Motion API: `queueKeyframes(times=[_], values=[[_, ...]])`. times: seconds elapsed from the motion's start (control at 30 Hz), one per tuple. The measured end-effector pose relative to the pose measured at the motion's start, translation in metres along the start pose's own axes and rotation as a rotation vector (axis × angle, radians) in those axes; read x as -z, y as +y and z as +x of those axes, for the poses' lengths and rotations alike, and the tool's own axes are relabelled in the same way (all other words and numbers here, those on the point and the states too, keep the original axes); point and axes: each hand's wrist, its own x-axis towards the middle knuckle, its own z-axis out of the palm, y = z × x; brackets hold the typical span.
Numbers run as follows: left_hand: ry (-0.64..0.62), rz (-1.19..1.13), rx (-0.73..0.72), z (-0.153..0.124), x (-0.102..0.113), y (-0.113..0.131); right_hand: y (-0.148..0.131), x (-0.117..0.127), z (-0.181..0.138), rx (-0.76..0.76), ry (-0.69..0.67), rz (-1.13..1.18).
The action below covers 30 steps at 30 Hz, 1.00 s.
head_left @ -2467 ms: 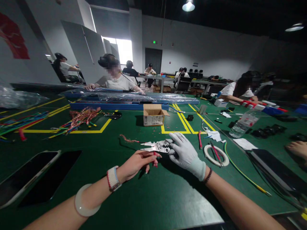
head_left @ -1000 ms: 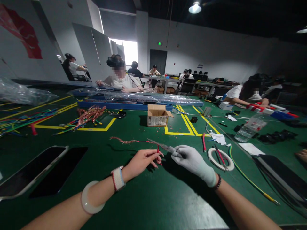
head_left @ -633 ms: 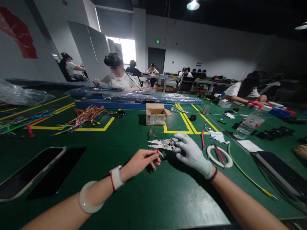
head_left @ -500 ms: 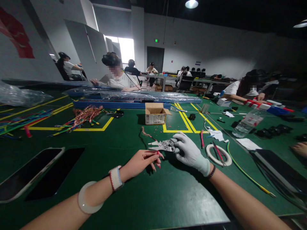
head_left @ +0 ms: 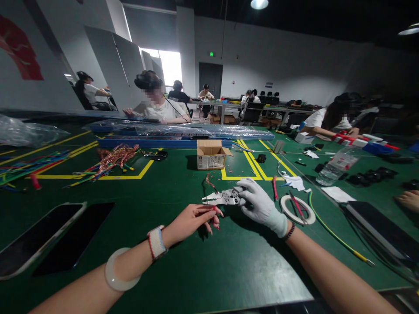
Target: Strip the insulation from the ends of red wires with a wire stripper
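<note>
Bare and pinched at the fingertips, my left hand grips a red wire. My right hand, in a white glove, is closed around the handles of silver wire strippers. Their jaws point left and are closed across the wire just beyond my left fingertips. Past the jaws, the wire's frayed copper end sticks out towards the cardboard box. My fingers hide part of the wire, and the glove covers most of the handles.
Bare copper strands and coloured wires lie at left, behind two phones. On the right are a tape roll, a yellow-green wire and a plastic bottle. Blue rails run behind; people sit around.
The stripper jaws, apart before, have closed on the wire. The copper end has swung slightly to the right. My left hand keeps its grip in nearly the same place.
</note>
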Motion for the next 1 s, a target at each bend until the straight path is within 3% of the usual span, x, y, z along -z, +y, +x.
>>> queueKeyframes(times=[1.0], values=[[-0.043,-0.035,0.046,-0.0001,-0.0005,-0.0013,0.0037,0.0066,0.0001,0.036,-0.018,-0.05]])
